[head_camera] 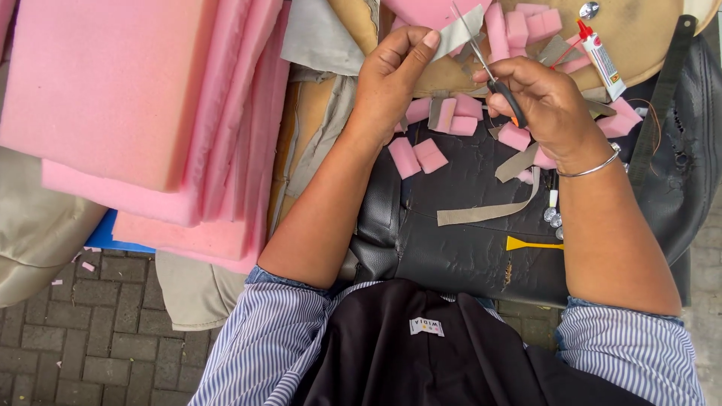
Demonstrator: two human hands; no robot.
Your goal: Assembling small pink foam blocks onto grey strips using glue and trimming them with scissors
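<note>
My left hand (391,71) pinches a small grey-beige piece of fabric (459,34) at the top centre. My right hand (545,101) grips scissors (489,71) with black and orange handles, their blades pointing up into that fabric piece. Both hands hover over a black leather seat cover (451,240) strewn with small pink foam blocks (418,156) and beige fabric strips (489,212). A silver bangle (594,167) circles my right wrist.
Thick pink foam sheets (135,105) are stacked at the left. A small glue tube with a red cap (600,59) lies at the top right on a tan surface. A yellow plastic spatula (532,243) and silver buttons (554,218) rest on the black cover. Brick paving (83,338) shows below left.
</note>
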